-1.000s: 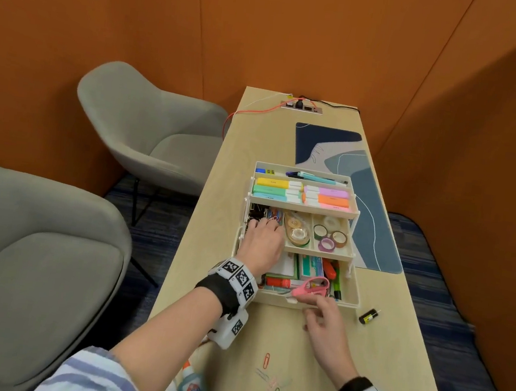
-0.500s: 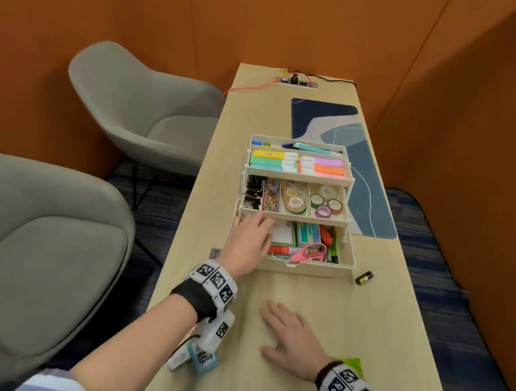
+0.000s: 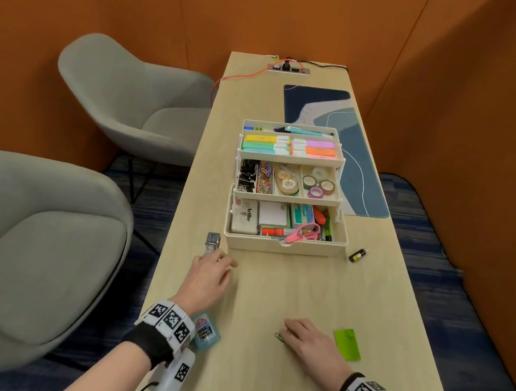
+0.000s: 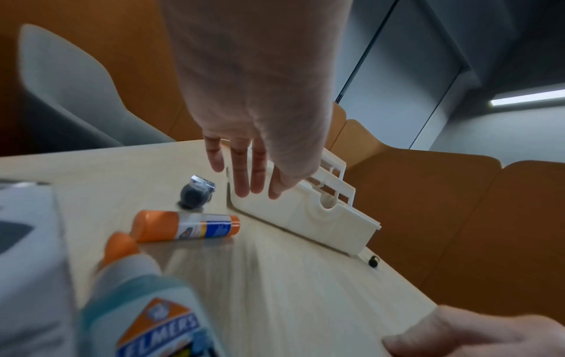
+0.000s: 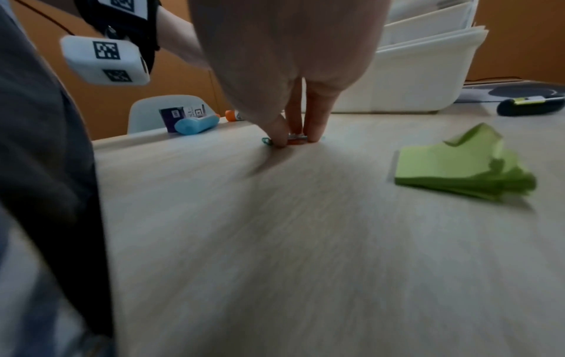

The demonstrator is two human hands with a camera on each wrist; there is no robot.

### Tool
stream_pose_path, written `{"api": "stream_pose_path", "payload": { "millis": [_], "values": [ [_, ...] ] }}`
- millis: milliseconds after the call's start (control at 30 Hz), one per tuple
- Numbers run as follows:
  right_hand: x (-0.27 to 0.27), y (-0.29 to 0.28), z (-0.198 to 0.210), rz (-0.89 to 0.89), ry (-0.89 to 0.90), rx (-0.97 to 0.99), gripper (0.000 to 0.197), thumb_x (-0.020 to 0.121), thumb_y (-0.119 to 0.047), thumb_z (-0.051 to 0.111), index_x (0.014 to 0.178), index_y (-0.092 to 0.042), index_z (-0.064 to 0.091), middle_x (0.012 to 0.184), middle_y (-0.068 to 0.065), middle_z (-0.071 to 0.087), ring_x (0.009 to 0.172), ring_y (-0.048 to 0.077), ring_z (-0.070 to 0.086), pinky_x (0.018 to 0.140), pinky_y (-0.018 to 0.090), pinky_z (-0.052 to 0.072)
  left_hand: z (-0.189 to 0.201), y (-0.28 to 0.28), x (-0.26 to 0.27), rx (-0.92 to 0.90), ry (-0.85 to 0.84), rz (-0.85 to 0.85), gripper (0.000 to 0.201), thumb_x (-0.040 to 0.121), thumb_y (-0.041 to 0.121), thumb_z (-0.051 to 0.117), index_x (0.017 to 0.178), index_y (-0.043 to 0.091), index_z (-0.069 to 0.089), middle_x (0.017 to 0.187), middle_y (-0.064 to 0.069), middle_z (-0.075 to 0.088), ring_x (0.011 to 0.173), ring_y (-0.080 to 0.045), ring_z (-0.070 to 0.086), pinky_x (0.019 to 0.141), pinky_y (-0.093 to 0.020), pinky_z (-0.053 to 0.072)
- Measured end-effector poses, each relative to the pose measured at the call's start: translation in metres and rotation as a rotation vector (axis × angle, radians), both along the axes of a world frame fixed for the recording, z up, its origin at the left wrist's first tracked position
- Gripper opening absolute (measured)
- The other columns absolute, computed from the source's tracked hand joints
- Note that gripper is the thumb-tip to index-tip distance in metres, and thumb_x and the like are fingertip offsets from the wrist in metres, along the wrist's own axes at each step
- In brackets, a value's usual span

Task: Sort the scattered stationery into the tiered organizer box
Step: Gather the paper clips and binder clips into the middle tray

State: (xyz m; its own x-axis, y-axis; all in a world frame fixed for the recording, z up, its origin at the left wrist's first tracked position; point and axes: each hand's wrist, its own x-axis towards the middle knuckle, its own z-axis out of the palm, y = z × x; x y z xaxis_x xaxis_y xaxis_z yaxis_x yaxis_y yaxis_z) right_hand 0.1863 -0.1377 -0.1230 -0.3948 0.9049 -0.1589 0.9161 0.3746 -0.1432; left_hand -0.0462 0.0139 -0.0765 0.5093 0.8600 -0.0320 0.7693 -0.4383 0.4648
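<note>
Tiered organizer box point(image 3: 284, 246) stands mid-tabletop point(image 3: 271, 293) with all three tiers fanned open, so each compartment is reachable from above; top tier holds highlighters, middle tier clips and tape rolls, bottom tier scissors and boxed items. Loose paper clips point(image 5: 295, 140) lie near the front edge under the right hand point(image 3: 310, 346), whose fingers point(image 5: 315, 130) are pressed together with tips down on the clips, probably to gather flat wire pieces that resist a plain pick. Whether any clip is actually lifted cannot be told; only a green loop point(image 3: 279, 337) shows in the head view. Left hand point(image 3: 208, 278) hovers just before the box's left front corner, fingers point(image 4: 241, 178) straight and slightly spread, holding nothing, near the staple remover point(image 4: 197, 194) and glue stick point(image 4: 186, 225). Glue bottle point(image 3: 206, 331) is partly hidden by the left wrist. Green sticky notes point(image 3: 347, 343) and a small black-yellow item point(image 3: 357, 255) remain unsorted; the latter is too small to identify. Wrist views are motion-blurred.
</note>
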Motion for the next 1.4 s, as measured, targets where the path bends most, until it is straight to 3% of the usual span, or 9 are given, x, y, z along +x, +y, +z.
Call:
{"api": "stream_pose_path", "payload": {
  "millis": [133, 267, 400, 533, 700, 933, 1133, 1233, 1400],
  "values": [
    [-0.007, 0.009, -0.001, -0.022, -0.111, 0.101, 0.025, 0.071, -0.019, 0.038, 0.072, -0.025, 0.063, 0.072, -0.008, 0.057, 0.071, 0.012, 0.045, 0.045, 0.021, 0.042, -0.002, -0.006, 0.003, -0.006, 0.035, -0.025, 0.025, 0.098, 0.021, 0.043, 0.116, 0.024, 0.059, 0.115, 0.009, 0.054, 0.108, -0.01, 0.05, 0.101, -0.031, 0.032],
    [-0.011, 0.021, 0.005, -0.003, -0.125, 0.071, 0.011, 0.064, -0.013, 0.059, 0.07, -0.019, 0.053, 0.071, -0.003, 0.054, 0.065, 0.015, 0.05, 0.04, 0.025, 0.042, -0.01, -0.015, 0.011, -0.009, 0.066, -0.102, 0.026, 0.096, 0.02, 0.043, 0.116, 0.021, 0.06, 0.114, 0.006, 0.056, 0.107, -0.014, 0.053, 0.095, -0.032, 0.034],
    [-0.012, 0.03, 0.012, -0.183, 0.009, -0.116, 0.008, 0.087, -0.007, 0.049, 0.095, -0.007, 0.053, 0.099, 0.013, 0.053, 0.09, 0.031, 0.054, 0.068, 0.038, 0.046, -0.018, -0.028, 0.025, -0.062, 0.139, -0.289, 0.026, 0.094, 0.019, 0.044, 0.114, 0.017, 0.06, 0.111, -0.002, 0.059, 0.105, -0.021, 0.056, 0.088, -0.033, 0.042],
    [-0.002, 0.034, 0.016, -0.451, 0.328, -0.172, 0.017, 0.086, -0.01, 0.051, 0.095, -0.008, 0.066, 0.099, 0.011, 0.062, 0.092, 0.027, 0.06, 0.081, 0.032, 0.043, -0.024, -0.042, 0.044, -0.096, 0.187, -0.449, 0.025, 0.092, 0.025, 0.049, 0.114, 0.014, 0.058, 0.112, -0.006, 0.056, 0.105, -0.025, 0.054, 0.084, -0.035, 0.042],
    [0.02, 0.032, 0.024, -0.891, 0.726, -0.072, 0.024, 0.077, 0.003, 0.063, 0.07, -0.02, 0.066, 0.074, -0.001, 0.067, 0.06, -0.006, 0.058, 0.064, 0.003, 0.042, -0.034, -0.053, 0.071, -0.053, 0.193, -0.635, 0.037, 0.089, 0.028, 0.059, 0.122, 0.012, 0.053, 0.122, -0.009, 0.05, 0.109, -0.025, 0.044, 0.089, -0.038, 0.042],
    [0.033, 0.015, 0.03, -1.124, 0.945, -0.057, 0.011, 0.077, 0.003, 0.064, 0.077, -0.007, 0.069, 0.06, 0.004, 0.066, 0.046, -0.003, 0.055, 0.051, 0.004, 0.04, -0.042, -0.044, 0.091, -0.068, 0.104, -0.577, 0.023, 0.094, 0.02, 0.051, 0.113, 0.013, 0.061, 0.114, -0.007, 0.055, 0.105, -0.025, 0.05, 0.09, -0.042, 0.044],
    [0.033, 0.016, 0.022, -1.211, 1.154, -0.09, 0.017, 0.077, 0.007, 0.064, 0.074, -0.009, 0.067, 0.068, 0.01, 0.067, 0.053, 0.013, 0.062, 0.062, 0.022, 0.052, -0.043, -0.041, 0.096, 0.057, 0.241, -0.747, 0.035, 0.097, 0.011, 0.043, 0.13, 0.014, 0.054, 0.129, -0.004, 0.054, 0.11, -0.027, 0.045, 0.087, -0.041, 0.047],
    [0.033, 0.019, 0.024, -1.207, 1.237, -0.108, 0.015, 0.079, 0.01, 0.064, 0.075, -0.005, 0.066, 0.066, 0.008, 0.064, 0.054, 0.015, 0.06, 0.057, 0.018, 0.052, -0.036, -0.041, 0.098, 0.159, 0.264, -0.836, 0.031, 0.089, 0.0, 0.044, 0.112, 0.008, 0.062, 0.11, -0.009, 0.061, 0.098, -0.028, 0.053, 0.078, -0.039, 0.05],
    [0.038, 0.018, 0.025, -1.212, 1.268, -0.105, 0.016, 0.079, 0.011, 0.063, 0.074, -0.004, 0.066, 0.064, 0.008, 0.061, 0.058, 0.019, 0.059, 0.058, 0.022, 0.053, -0.037, -0.042, 0.096, 0.356, 0.378, -0.912, 0.029, 0.072, 0.012, 0.035, 0.066, 0.023, 0.062, 0.064, 0.008, 0.057, 0.058, -0.01, 0.055, 0.046, -0.02, 0.04]
  ]
}}
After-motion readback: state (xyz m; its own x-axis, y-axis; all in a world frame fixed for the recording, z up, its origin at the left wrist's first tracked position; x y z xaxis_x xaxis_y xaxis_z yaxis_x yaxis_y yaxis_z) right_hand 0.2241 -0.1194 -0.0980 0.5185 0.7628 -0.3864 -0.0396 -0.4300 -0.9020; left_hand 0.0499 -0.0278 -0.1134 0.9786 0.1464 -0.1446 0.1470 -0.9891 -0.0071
